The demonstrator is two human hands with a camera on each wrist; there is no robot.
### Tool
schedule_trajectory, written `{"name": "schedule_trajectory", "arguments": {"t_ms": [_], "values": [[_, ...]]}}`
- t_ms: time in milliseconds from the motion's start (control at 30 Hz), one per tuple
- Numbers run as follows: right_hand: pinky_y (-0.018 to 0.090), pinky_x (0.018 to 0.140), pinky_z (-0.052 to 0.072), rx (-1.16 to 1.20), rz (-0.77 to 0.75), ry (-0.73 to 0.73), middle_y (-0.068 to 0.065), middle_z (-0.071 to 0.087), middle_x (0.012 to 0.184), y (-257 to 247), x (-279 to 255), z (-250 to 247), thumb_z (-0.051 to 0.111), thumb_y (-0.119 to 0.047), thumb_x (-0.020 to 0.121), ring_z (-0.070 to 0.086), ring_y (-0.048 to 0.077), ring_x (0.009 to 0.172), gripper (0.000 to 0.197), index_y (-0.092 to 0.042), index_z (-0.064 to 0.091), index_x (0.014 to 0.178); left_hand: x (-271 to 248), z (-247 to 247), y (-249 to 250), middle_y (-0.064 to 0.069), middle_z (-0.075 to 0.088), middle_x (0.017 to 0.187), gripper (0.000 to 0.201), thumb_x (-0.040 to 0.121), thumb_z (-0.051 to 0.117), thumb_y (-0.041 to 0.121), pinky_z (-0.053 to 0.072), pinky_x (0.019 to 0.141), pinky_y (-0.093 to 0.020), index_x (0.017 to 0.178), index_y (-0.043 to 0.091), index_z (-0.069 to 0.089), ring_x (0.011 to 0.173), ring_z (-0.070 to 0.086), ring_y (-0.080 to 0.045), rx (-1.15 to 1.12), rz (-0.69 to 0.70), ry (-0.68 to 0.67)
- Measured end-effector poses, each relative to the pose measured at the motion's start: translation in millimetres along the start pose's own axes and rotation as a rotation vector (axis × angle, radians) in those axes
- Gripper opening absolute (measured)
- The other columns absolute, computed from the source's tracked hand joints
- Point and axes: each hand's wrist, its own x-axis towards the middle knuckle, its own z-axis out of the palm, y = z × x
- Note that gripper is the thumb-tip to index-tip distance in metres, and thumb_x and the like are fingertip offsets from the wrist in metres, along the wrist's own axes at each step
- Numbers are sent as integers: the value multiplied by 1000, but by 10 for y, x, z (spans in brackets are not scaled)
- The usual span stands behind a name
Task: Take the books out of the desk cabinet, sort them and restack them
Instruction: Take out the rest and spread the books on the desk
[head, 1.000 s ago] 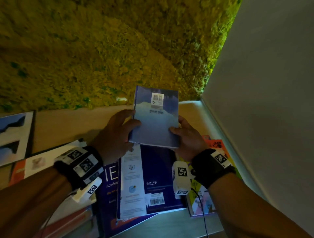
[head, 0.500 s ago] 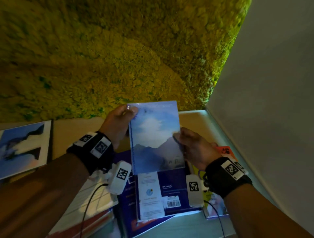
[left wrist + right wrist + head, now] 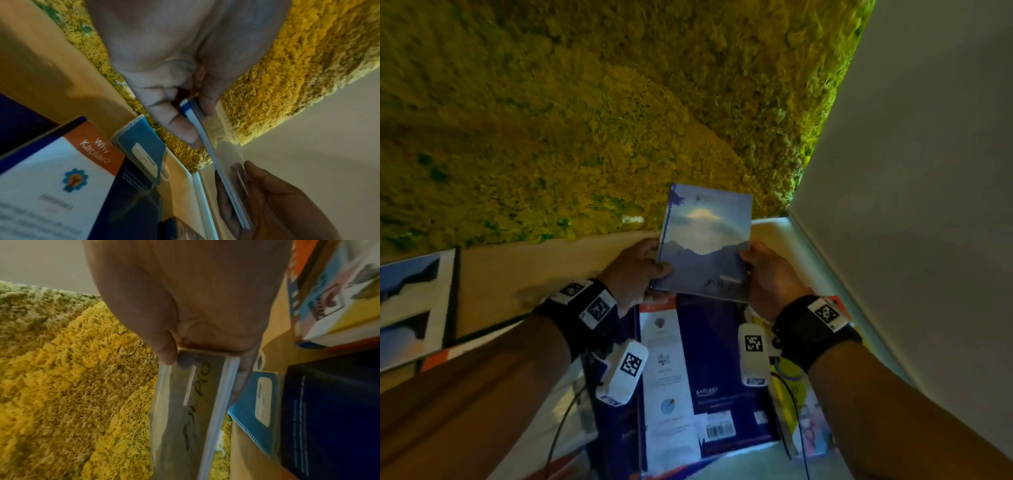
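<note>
A: Where is the book (image 3: 705, 246) now?

B: Centre of the head view, held up clear of the worktop (image 3: 517, 277), cover with cloud and mountains facing the camera. It hangs above the navy book (image 3: 719, 370) that lies in the lower middle.

A: And the hands?

B: Both grip it. The left hand (image 3: 635, 270) pinches the left edge low down, thumb on the cover and fingers behind. The right hand (image 3: 770, 274) clamps the right edge the same way. In the left wrist view the thumb and a finger (image 3: 180, 128) sit on either side of the thin spine end.

A: How will it handle?

B: Light, I judge. It is slim, a soft cover by the look, with a glossy or plastic-wrapped face that could slip. Seen edge-on from the right wrist it stays fairly straight, so it looks stiff enough to carry by two edges; held by one corner it may droop.

A: Best hold?

B: The long edges near the lower half, as now, or one hand across the spine. Nothing fragile, though corners could bend.

A: What else lies about?

B: A spiral notebook (image 3: 257, 404) beside the navy book at right in the right wrist view, a colourful book (image 3: 337, 301) in that view's upper right, and a yellow rug (image 3: 585, 120) filling the top of the head view.
</note>
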Motion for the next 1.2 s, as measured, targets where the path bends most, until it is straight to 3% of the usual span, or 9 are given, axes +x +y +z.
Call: {"name": "schedule_trajectory", "arguments": {"t_ms": [233,367,500,600,700,833,967,1067,1200], "values": [[43,75,58,-336,188,-90,10,70,116,-144,783,-251,54,-8,103,68,29,94,24,-19,61,123,760,208,78,-11,63,112,17,98,59,10,58,88,-50,101,27,59,88,70,-33,76,-70,219],[48,83,56,-793,162,-104,14,69,109,45,1136,-370,62,-21,99,66,28,92,16,-10,69,108,1110,237,-161,-8,58,125,25,95,64,21,51,87,-41,119,18,56,115,61,-33,607,-118,180],[41,101,52,-1298,158,-176,18,66,128,342,1274,-521,59,-29,100,63,35,118,36,-4,66,126,1327,194,-387,-7,57,133,43,94,61,38,41,89,-31,131,16,56,115,55,-25,1005,-153,10],[38,102,50,-1210,193,-196,17,68,128,382,1294,-482,59,-23,100,63,34,122,33,-6,67,126,1481,188,-447,-2,54,90,14,92,64,25,41,68,-21,85,15,57,79,51,-16,968,-173,-28],[37,103,48,-1129,173,-236,16,68,130,390,1273,-406,60,-21,100,62,33,123,31,-7,68,127,1631,130,-492,-5,54,88,25,83,68,32,38,71,-33,71,21,50,81,54,-25,1020,-144,-12],[40,105,50,-1090,162,-233,14,68,131,393,1263,-374,61,-22,100,64,33,119,31,-10,68,129,1580,106,-441,-2,55,112,17,93,61,32,39,82,-34,96,15,61,106,56,-28,1057,-123,-33],[29,76,50,-1210,18,-179,9,66,111,352,1148,-357,60,-20,100,63,22,94,15,-9,70,100,1312,39,-314,-7,49,138,35,95,61,38,34,88,-27,127,24,57,123,51,-24,947,-32,27],[40,97,50,-1077,-119,-75,15,68,121,274,890,-232,58,-13,99,63,28,110,20,-6,72,112,849,-168,-235,-4,49,147,49,93,63,40,34,83,-26,139,25,53,127,52,-24,913,78,68],[45,98,49,-967,-170,-177,15,70,112,408,316,252,64,-19,93,64,28,107,6,-20,68,89,113,-757,-344,-1,46,150,48,92,64,43,36,89,-31,138,28,54,135,46,-24,890,28,67]]}}
